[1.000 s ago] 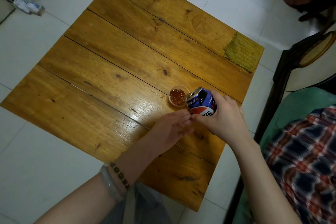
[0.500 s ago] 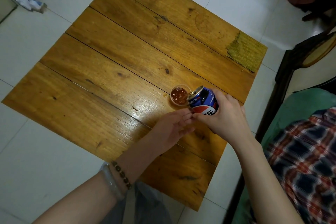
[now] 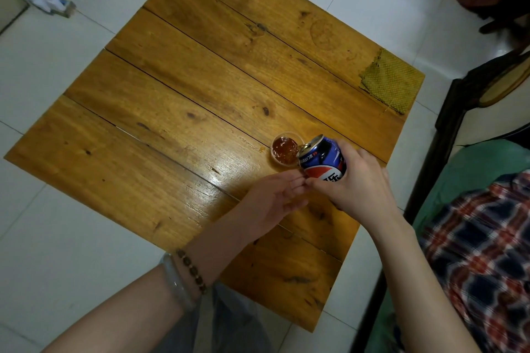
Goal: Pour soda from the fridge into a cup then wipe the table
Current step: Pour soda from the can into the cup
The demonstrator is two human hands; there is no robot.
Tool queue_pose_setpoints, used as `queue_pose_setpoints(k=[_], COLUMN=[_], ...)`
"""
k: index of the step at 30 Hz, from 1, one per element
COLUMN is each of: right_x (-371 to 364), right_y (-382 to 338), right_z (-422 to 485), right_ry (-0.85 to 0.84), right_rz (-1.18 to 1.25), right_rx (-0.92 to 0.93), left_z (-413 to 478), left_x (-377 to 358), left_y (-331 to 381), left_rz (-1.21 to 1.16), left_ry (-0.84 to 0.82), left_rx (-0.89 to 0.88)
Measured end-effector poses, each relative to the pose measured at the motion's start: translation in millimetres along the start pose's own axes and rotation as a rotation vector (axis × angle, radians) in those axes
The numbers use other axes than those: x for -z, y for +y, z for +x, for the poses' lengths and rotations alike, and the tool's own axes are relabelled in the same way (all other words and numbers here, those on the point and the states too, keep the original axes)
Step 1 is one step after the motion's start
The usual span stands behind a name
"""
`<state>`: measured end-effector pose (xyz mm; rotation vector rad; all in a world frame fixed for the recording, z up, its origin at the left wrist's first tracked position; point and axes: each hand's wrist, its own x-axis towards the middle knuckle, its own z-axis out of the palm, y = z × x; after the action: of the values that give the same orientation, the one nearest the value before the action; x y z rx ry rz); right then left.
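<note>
A white power strip [image 3: 47, 4] with tangled cables lies on the tiled floor [image 3: 57, 223] (far left corner); a plaid blanket [image 3: 481, 252] lies on green bedding [image 3: 470, 169] at the right edge.

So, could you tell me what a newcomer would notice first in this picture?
The blue can, tilted in the right hand over a small cup of brown soda near the table edge. The left hand lies open beside the cup, and a green cloth sits at the far right corner.
</note>
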<state>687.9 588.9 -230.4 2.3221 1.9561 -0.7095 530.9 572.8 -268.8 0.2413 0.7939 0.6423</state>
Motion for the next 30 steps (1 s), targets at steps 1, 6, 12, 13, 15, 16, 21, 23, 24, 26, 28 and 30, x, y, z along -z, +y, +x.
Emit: queue_pose_setpoints(k=[1,6,12,13,15,16,21,23,24,26,28,30], right_x=[0.3,0.8,0.5,0.4,0.8,0.9,3.1,4.7,5.6,7.3,8.4,8.2], right_y=[-0.2,-0.9,-0.9,-1.0,-0.8,-0.5,-0.7,-1.6,-2.1,-3.4,-5.1,-6.6], right_z=[0.4,2.5,2.5,2.6,2.6,2.6,2.4,2.0,1.8,1.3,1.6,2.4], right_ry=[-0.001,0.000,0.000,0.001,0.001,0.000,0.000,-0.002,-0.002,0.001,-0.001,-0.005], right_rz=[0.002,0.003,0.006,0.008,0.005,-0.001,-0.010,-0.021,-0.022,-0.028,-0.043,-0.055], right_rx=[-0.004,0.001,0.003,0.003,0.004,0.005,0.012,0.016,0.016,0.018,0.021,0.024], left_z=[-0.1,0.4,2.6,2.5,1.8,1.7,0.7,0.9,1.1,1.7,2.5,2.6], left_x=[-0.1,0.4,1.9,1.8,0.8,0.8,0.6,0.3,-0.1,-0.4,0.9,3.1], left_y=[0.8,1.8,-0.1,-0.1,0.0,-0.2,-0.3,-1.0,-1.3,-1.3,-1.3,-1.5], left_rz=[0.005,0.009,-0.001,-0.001,-0.008,-0.016,-0.026,-0.021,-0.018,-0.027,-0.039,-0.044], left_ry=[-0.007,-0.017,0.000,-0.004,-0.006,0.000,-0.012,-0.010,-0.010,-0.005,0.006,0.002], left_rx=[-0.001,0.000,0.006,0.003,0.000,0.002,0.000,0.004,0.004,0.011,0.014,0.010])
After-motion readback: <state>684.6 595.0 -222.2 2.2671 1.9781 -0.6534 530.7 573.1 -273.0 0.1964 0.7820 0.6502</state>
